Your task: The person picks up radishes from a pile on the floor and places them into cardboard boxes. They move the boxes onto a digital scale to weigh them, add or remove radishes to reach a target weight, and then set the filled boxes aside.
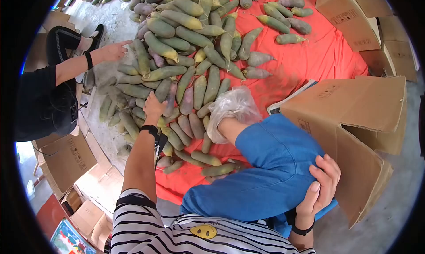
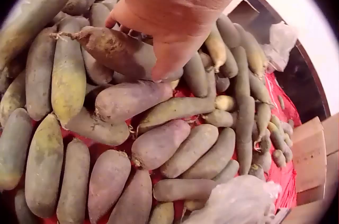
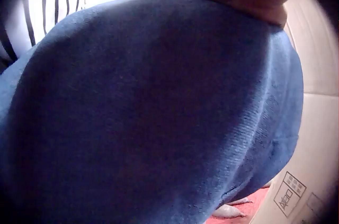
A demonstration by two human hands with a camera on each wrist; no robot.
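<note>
In the left wrist view my left hand [image 2: 175, 17] reaches down over the heap and grips a green radish [image 2: 116, 52] with a brown, soil-stained root end, thumb on one side and fingers on the other. From the head view the same hand [image 1: 155, 108] sits amid the pile of radishes [image 1: 177, 39], green to purplish and lying close together. My right hand [image 1: 322, 183] rests on the knee of my blue trousers [image 1: 279, 152], its fingers relaxed and holding nothing. Mostly blue cloth [image 3: 159, 102] fills the right wrist view.
A red sheet [image 1: 305, 54] lies under much of the pile. Cardboard boxes [image 1: 349, 103] stand on the right, with another cardboard box [image 1: 71, 161] at lower left. Clear plastic [image 1: 234, 105] wraps my foot. Across the heap, another person's hand [image 1: 114, 52] reaches in from the left.
</note>
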